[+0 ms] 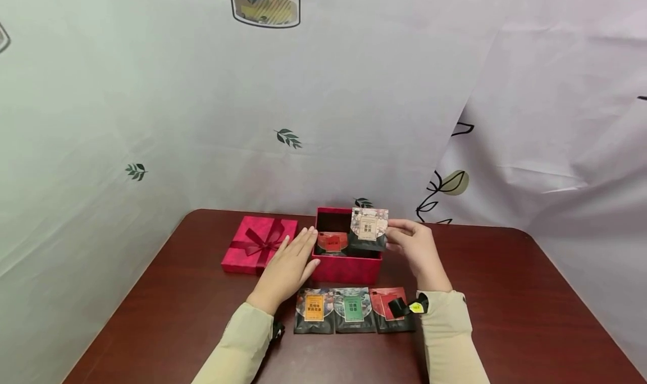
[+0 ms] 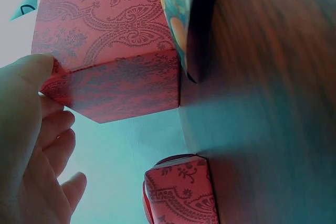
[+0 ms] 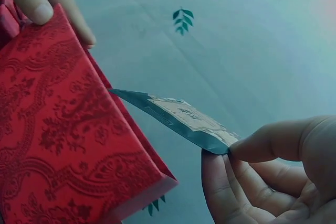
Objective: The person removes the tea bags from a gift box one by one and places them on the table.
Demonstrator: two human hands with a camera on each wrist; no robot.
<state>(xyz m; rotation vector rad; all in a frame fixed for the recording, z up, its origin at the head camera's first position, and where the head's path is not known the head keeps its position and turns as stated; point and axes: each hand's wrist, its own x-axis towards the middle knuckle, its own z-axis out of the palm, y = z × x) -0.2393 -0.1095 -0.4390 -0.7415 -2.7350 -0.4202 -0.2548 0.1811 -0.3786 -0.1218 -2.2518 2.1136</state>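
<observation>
My right hand [image 1: 415,246] pinches a white-and-dark tea sachet [image 1: 369,227] by its right edge, thumb against fingers. The sachet tilts over the right part of an open red patterned gift box [image 1: 346,268]; in the right wrist view its far corner [image 3: 119,92] is right at the box rim. My left hand [image 1: 289,265] rests at the box's left front corner, fingers fairly straight along the left side. In the left wrist view its thumb [image 2: 39,69] touches the front wall. Inside the box, on the left, stands a red-labelled sachet [image 1: 332,242].
Three sachets lie in a row before the box: orange-labelled [image 1: 314,311], green-labelled [image 1: 354,310] and red [image 1: 386,302], the last partly covered by the right wrist's strap. Left of the box sits the red lid [image 1: 242,260] with a dark red bow. A printed cloth [image 1: 354,120] hangs behind the table.
</observation>
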